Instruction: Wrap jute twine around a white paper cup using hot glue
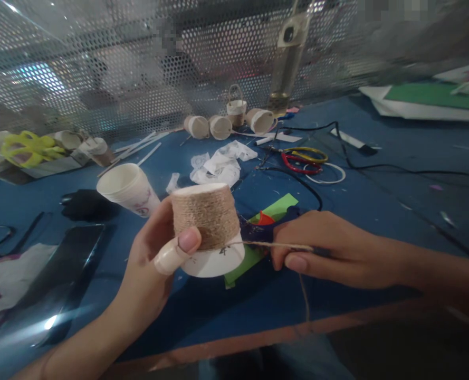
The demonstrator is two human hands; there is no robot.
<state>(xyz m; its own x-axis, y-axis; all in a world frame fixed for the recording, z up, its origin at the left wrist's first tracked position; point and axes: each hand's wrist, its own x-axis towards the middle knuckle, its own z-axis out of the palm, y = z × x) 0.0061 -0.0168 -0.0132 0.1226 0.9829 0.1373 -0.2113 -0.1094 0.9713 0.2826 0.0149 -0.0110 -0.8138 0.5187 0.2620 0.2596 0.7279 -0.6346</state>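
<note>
My left hand [161, 253] grips a white paper cup [212, 264], tilted on its side above the blue table. Jute twine [206, 216] is wound in close rows around most of the cup, leaving a white band bare with dark marks on it. A bandage or tape wraps the thumb. From the cup a strand of twine [269, 244] runs taut to my right hand [317, 243], pinched between thumb and curled fingers. Its loose end hangs down past the table edge. Some dark thing shows by the right thumb; I cannot make out what it is.
Stacked paper cups [125, 184] lie left of the cup. Behind are crumpled white paper [222, 163], several twine-wrapped cups [220, 127], scissors [303, 161] and a black cable [339, 142]. Green paper [246, 266] lies beneath. A dark phone-like slab [68, 269] is at left; a perforated metal screen [139, 68] stands behind.
</note>
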